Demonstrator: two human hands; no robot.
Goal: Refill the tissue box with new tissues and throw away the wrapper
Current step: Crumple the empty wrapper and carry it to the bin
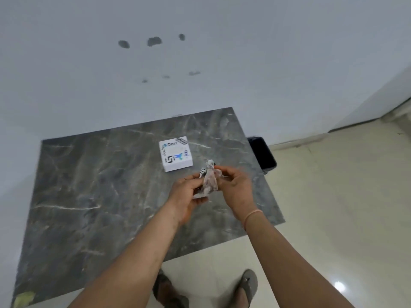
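Note:
A small white tissue box (176, 153) printed with "Dart" and blue graphics rests on the grey marble table (89, 185), right of its middle. Just in front of the box, above the table, both hands hold a crumpled clear plastic wrapper (209, 181) with dark print. My left hand (185, 197) grips its lower part from the left. My right hand (235, 188) pinches its upper part from the right. The image is blurred around the fingers, so I cannot tell whether tissues are inside the wrapper.
A black bin (262, 155) stands on the cream tiled floor just beyond the table's right edge. A white wall with dark marks rises behind the table. My feet in sandals (248, 285) stand at the table's front edge.

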